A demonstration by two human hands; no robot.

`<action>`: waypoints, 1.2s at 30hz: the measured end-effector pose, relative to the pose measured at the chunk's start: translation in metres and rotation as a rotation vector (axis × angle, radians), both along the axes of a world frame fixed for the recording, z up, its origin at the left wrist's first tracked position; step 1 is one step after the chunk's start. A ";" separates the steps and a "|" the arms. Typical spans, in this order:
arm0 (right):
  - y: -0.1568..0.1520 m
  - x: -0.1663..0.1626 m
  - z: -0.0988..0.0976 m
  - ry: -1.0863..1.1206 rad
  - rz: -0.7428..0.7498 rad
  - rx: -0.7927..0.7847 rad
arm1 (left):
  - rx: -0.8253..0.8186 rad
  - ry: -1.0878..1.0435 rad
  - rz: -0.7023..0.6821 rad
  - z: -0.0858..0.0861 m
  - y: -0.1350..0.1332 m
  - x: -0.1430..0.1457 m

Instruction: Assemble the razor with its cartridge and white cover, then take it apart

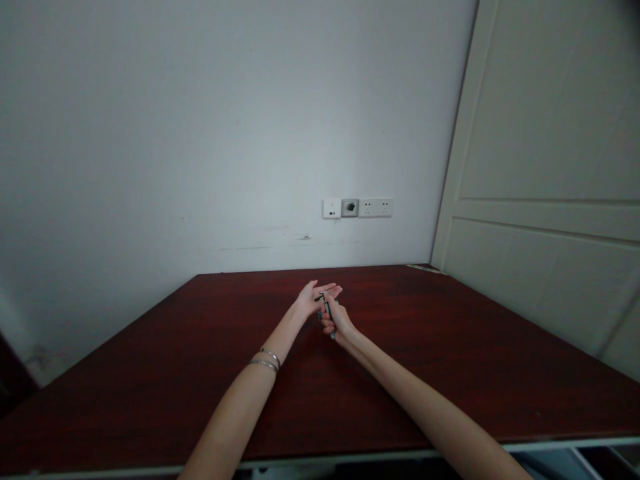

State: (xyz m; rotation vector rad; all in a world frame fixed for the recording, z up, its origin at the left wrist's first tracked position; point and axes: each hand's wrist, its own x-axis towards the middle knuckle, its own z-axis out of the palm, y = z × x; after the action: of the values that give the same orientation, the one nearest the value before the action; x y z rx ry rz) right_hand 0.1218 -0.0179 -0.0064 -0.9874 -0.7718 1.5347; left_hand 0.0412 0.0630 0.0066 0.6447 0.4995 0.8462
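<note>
Over the middle of the table, my left hand (312, 297) is held palm up with its fingers stretched out to the right. My right hand (341, 319) is closed around a small silver-and-dark hand tool (328, 309). The tool's upper end is at the fingers of my left hand; whether it touches them I cannot tell. My right fingers hide much of it, and its exact kind is too small to make out. Two silver bangles (270, 358) circle my left wrist.
The dark red wooden table (175, 373) reaches back to a white wall (200, 133). Sockets and a switch plate (375, 208) are on the wall. At the right stands a pale panelled door (545, 153). A thin strip (425, 269) lies at the table's back right corner.
</note>
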 end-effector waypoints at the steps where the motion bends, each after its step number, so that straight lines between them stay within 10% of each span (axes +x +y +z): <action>1: 0.000 0.000 0.000 -0.006 -0.002 0.006 | 0.012 0.010 0.006 -0.002 0.003 -0.001; 16: 0.003 0.003 -0.001 0.001 0.070 0.069 | 0.231 0.386 0.129 -0.041 0.032 -0.054; 23: 0.004 0.001 -0.004 -0.005 0.064 0.092 | 0.279 0.455 0.155 -0.040 0.030 -0.052; 36: 0.025 0.010 -0.008 0.035 -0.105 0.322 | 0.651 0.844 0.611 -0.012 0.013 -0.043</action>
State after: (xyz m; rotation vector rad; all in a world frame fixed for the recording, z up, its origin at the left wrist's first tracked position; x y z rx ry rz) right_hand 0.1323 0.0073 -0.0142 -0.7476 -0.8954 1.2857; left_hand -0.0015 0.0764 -0.0058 1.5151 1.2447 1.3192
